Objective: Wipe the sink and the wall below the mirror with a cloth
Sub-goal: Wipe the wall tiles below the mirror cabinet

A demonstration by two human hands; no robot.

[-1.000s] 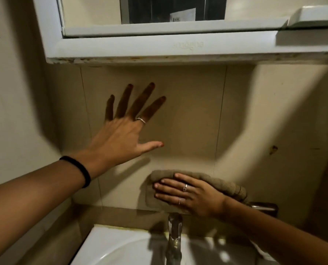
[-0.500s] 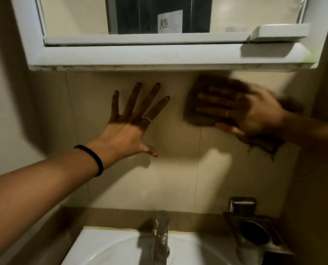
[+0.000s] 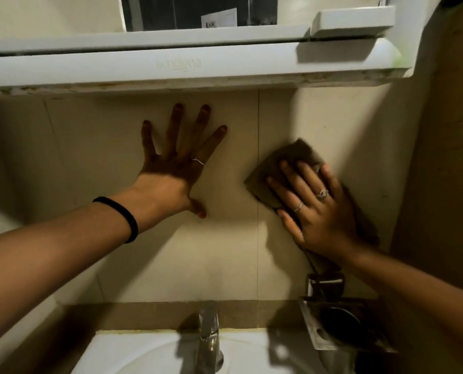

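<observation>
My right hand point(image 3: 314, 209) presses a folded brown cloth point(image 3: 287, 163) flat against the beige tiled wall point(image 3: 225, 252), right of a vertical tile joint and partway between the mirror frame and the sink. Its fingers lie straight on the cloth, and part of the cloth hangs down behind my wrist. My left hand point(image 3: 176, 168) rests flat on the wall with fingers spread, just under the white mirror cabinet point(image 3: 171, 66). The white sink point(image 3: 144, 354) shows at the bottom edge.
A chrome tap point(image 3: 208, 338) rises at the middle of the sink. A metal holder with a round opening point(image 3: 335, 325) is fixed to the wall at lower right, below my right wrist. A side wall point(image 3: 446, 184) closes in on the right.
My right hand carried the cloth from low on the wall up to just under the mirror frame, then back down and to the right. The left hand stayed pressed on the wall.
</observation>
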